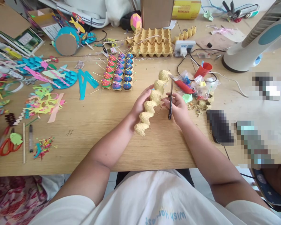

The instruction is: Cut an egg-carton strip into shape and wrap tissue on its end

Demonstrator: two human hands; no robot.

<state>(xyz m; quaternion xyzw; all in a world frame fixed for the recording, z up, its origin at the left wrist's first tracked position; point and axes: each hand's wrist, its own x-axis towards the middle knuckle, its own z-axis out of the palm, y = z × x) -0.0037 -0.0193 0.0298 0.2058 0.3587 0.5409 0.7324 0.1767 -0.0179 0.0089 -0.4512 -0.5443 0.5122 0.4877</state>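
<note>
My left hand [140, 104] is closed around the middle of a strip cut from a yellow egg carton [150, 107], its row of bumpy cups slanting up and away from me. In my right hand [179, 109] is a pair of dark-handled scissors [170, 104], close to the strip's right side and pointing away from me. Whether the blades touch the carton I cannot tell. Beyond my left hand stand three painted carton strips [118, 72], red, purple and blue, with pins stuck in them.
Uncut egg cartons [153, 43] lie at the back, near a power strip [184, 46]. A red cup [203, 69], plastic bags and carton scraps [198, 107] are on the right, with a phone [220, 127] and a white fan [250, 47]. Paper cuttings [43, 100] and orange scissors [8, 145] lie left.
</note>
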